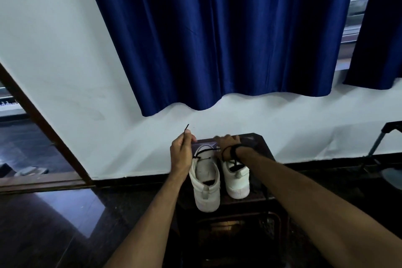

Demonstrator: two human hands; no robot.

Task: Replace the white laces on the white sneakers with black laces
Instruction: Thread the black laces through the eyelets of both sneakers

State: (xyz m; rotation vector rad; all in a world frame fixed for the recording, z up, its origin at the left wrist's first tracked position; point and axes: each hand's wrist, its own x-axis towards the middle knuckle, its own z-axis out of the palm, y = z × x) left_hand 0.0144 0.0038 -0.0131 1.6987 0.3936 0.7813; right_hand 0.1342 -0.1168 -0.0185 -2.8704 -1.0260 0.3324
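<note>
Your left hand (181, 150) pinches the black lace (203, 152) tip above the left sneaker (205, 183), eyelets just right of it; your right hand's (227, 144) grip is unclear.

Smooth matt white on the sneakers (206, 183), thin black cord for the lace (203, 152), satiny blue cloth with a soft sheen in the curtain (217, 35), glossy dark polish on the floor (65, 220), matt paint on the wall (54, 50).

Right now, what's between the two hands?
In the head view, the front of the left sneaker lies between the left hand and right hand, with the black lace crossing it. The left hand pinches the lace's end.
</note>
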